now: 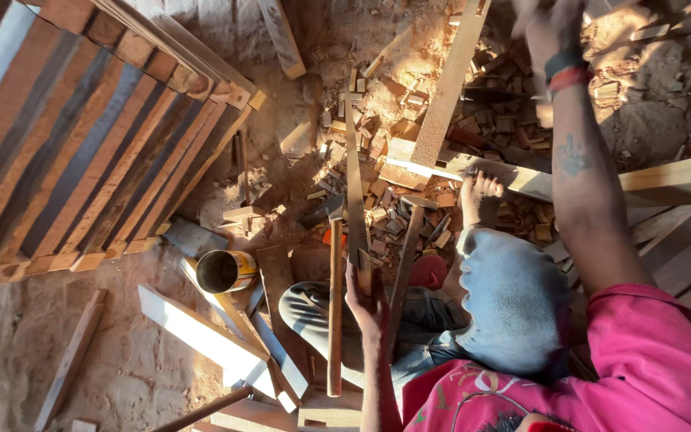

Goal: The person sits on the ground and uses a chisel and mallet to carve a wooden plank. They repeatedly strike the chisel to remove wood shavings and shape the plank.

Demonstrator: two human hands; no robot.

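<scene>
My left hand [364,294] is clenched round the handle of a handsaw [354,180], whose long blade runs almost straight away from me, tip toward the scattered wood offcuts [409,204] on the dirt. My right hand [549,32] is blurred and cut off at the top edge; it seems closed near the slanted plank [448,88], though I cannot tell. Two hammers [335,296] crowd the saw, with looser room leftward by the tin can [224,270].

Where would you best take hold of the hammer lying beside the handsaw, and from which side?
Probably by the free lower end of the hammer's long wooden handle, coming from the person's side. The head lies far off among the wood scraps, and the left hand, closed on the handsaw, crowds the shaft's right.
</scene>
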